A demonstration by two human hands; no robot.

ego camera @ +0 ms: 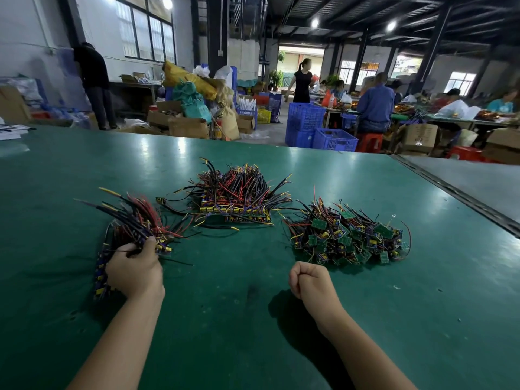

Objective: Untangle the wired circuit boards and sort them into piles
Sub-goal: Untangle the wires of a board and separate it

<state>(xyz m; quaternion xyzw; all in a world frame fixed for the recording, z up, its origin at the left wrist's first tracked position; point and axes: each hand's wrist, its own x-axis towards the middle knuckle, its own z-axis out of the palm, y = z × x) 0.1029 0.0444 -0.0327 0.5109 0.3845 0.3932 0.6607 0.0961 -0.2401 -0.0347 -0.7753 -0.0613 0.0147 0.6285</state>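
Note:
On the green table (225, 305) lie three groups of wired circuit boards. My left hand (133, 273) grips a bundle of boards (132, 220) at the left, its red, black and yellow wires fanning up and away. A neat stacked pile (236, 198) sits in the middle, wires pointing upward. At the right lies a loose tangled heap (349, 235) of small green boards. My right hand (309, 278) is curled into a fist just in front of that heap, holding nothing, slightly above the table.
The table's far edge (253, 143) runs across the middle of the view, and a seam (455, 192) joins a grey table on the right. Beyond stand blue crates (320, 128), cardboard boxes, sacks and several people working.

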